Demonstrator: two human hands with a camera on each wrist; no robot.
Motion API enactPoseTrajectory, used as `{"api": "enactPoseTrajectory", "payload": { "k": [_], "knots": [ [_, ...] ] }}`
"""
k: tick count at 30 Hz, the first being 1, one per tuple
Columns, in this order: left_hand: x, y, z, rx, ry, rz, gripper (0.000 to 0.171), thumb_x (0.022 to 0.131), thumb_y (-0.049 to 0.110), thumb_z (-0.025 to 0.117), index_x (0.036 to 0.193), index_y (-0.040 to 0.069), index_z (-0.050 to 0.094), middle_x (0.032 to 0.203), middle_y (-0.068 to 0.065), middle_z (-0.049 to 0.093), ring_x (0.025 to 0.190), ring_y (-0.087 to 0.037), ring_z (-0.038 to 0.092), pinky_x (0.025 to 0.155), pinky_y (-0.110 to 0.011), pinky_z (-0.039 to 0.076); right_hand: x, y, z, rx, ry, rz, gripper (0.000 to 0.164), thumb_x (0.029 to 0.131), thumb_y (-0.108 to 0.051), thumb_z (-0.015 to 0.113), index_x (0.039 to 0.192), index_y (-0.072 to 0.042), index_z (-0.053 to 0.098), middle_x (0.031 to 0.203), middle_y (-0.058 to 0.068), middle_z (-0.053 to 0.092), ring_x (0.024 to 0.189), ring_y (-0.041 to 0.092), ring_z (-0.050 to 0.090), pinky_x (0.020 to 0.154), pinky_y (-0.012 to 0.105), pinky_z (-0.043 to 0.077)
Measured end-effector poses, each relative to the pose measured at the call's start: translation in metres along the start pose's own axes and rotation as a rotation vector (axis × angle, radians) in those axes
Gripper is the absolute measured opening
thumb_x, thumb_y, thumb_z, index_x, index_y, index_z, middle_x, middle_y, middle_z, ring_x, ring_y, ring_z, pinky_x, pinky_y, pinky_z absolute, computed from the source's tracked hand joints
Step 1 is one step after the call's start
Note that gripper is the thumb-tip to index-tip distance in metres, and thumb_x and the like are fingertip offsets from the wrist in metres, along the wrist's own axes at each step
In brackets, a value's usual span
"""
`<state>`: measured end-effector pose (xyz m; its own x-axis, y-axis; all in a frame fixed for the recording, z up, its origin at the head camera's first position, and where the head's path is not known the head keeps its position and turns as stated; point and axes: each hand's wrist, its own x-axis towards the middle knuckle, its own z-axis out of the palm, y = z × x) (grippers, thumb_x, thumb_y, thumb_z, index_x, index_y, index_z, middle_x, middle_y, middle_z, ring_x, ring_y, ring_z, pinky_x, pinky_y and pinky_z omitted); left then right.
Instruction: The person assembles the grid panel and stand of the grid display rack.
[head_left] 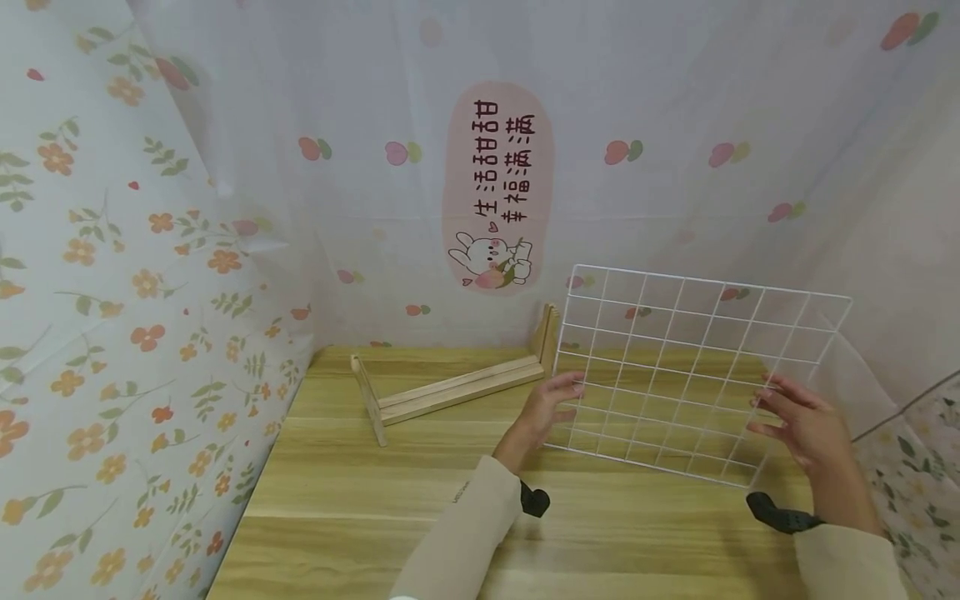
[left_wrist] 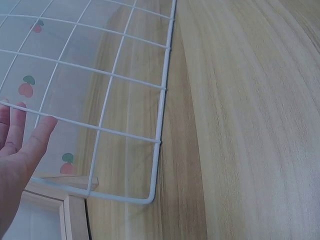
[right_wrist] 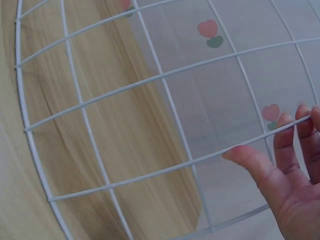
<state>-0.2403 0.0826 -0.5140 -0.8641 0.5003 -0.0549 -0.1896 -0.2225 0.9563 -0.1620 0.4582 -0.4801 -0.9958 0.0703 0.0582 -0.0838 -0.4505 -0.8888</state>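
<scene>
A white wire grid panel (head_left: pixel 683 277) stands tilted above the wooden table, held between both hands. My left hand (head_left: pixel 546 408) grips its left edge; in the left wrist view the thumb of this hand (left_wrist: pixel 22 162) lies at a wire, with other fingertips on the wire farther left. My right hand (head_left: pixel 810 425) holds the opposite edge, and the right wrist view shows its thumb (right_wrist: pixel 252 160) against a wire with the fingers around the same wire. Left of the panel is a light wooden rack (head_left: pixel 461 390) with an upright piece at each end.
The wooden tabletop (head_left: pixel 360 517) extends under the panel and toward the front. Behind it hangs a pale printed curtain (head_left: pixel 375 217); a floral cloth (head_left: pixel 150 400) covers the left side. The rack's right upright (head_left: pixel 547 333) is close to the panel's left edge.
</scene>
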Motion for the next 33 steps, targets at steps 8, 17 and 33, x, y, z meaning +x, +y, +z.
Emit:
{"api": "enactPoseTrajectory", "payload": {
  "k": [8, 17, 33],
  "knots": [
    [-0.001, 0.001, -0.001, -0.004, -0.001, 0.019, 0.045, 0.093, 0.024, 0.056, 0.133, 0.004, 0.056, 0.140, -0.020, 0.049, 0.122, -0.026, 0.052, 0.107, -0.058, 0.037, -0.002, 0.002, 0.006, 0.013, 0.022, -0.042, 0.036, 0.096, 0.015, 0.042, 0.106, -0.002, 0.072, 0.097, 0.005, 0.073, 0.082, 0.018, 0.070, 0.060, 0.044, 0.059],
    [0.000, 0.000, -0.002, -0.031, 0.000, 0.061, 0.043, 0.094, 0.021, 0.056, 0.132, 0.000, 0.056, 0.136, -0.018, 0.052, 0.123, -0.028, 0.051, 0.108, -0.062, 0.033, -0.001, 0.003, 0.007, 0.003, 0.031, -0.090, 0.032, 0.096, 0.013, 0.044, 0.105, 0.000, 0.071, 0.094, 0.008, 0.074, 0.083, 0.019, 0.071, 0.061, 0.044, 0.059],
    [0.003, -0.001, -0.005, -0.070, 0.052, 0.096, 0.039, 0.093, 0.011, 0.054, 0.128, -0.004, 0.057, 0.127, -0.020, 0.056, 0.122, -0.029, 0.053, 0.109, -0.057, 0.035, 0.001, 0.010, 0.015, 0.052, 0.080, -0.176, 0.028, 0.095, 0.014, 0.044, 0.099, 0.005, 0.071, 0.089, 0.013, 0.073, 0.080, 0.023, 0.071, 0.061, 0.045, 0.059]
  ]
}}
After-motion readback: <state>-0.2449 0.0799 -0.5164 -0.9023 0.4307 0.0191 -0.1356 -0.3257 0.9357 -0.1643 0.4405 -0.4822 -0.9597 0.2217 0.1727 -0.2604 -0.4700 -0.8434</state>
